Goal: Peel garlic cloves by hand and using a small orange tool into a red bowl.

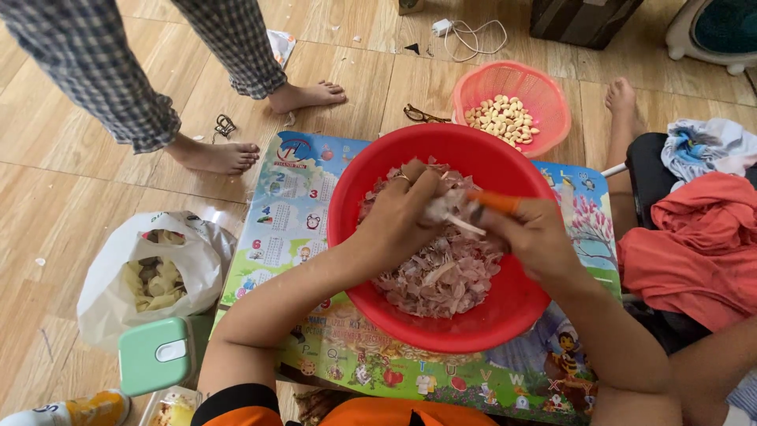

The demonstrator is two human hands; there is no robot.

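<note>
Garlic clove (438, 208): pale, pinched in the left hand above the red basin (347, 197), over a heap of pinkish peelings (441, 276).
Knife (485, 207): orange handle, short blade touching the clove; the edge itself is hard to make out.
Left hand (398, 217): fingers closed on the clove, wrist bent inward, a ring on one finger.
Right hand (536, 237): clamped around the knife handle, thumb near the blade.
Technique: shallow strokes directed away from the thumb look safest.
Surroundings: pink basket (552, 99) of peeled cloves beyond the basin; colourful printed mat (276, 237) beneath; white bag (150, 268) to the left; another person's bare feet (221, 154) on the floor.
</note>
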